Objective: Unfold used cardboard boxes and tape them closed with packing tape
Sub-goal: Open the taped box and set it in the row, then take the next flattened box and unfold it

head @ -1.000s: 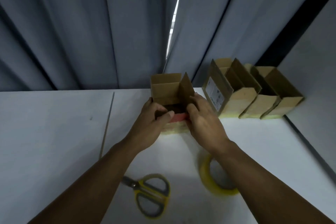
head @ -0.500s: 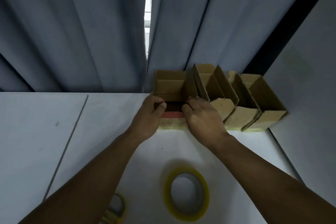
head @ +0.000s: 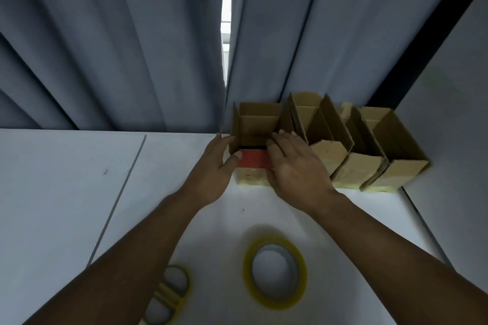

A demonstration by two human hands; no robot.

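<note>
Box (head: 260, 124) (open): left hand (head: 214, 166) grips, right hand (head: 295, 169) maybe.

Backdrop: grey-blue curtain (head: 132, 47), heavy vertical folds, hanging down behind the table's far edge. Narrow gap (head: 227, 21) between two panels, right of centre; bright daylight shows through it, detail beyond too washed out to read. Rest of the room dim, light soft and even.

Table (head: 52, 192): white, matte top. A thin straight seam (head: 121, 192) crosses it on the left, running diagonally toward the near edge.

Right side: plain pale grey wall (head: 454, 74), meeting the curtain at a dark strip (head: 427, 42) that slants down to the table's far right corner.
</note>
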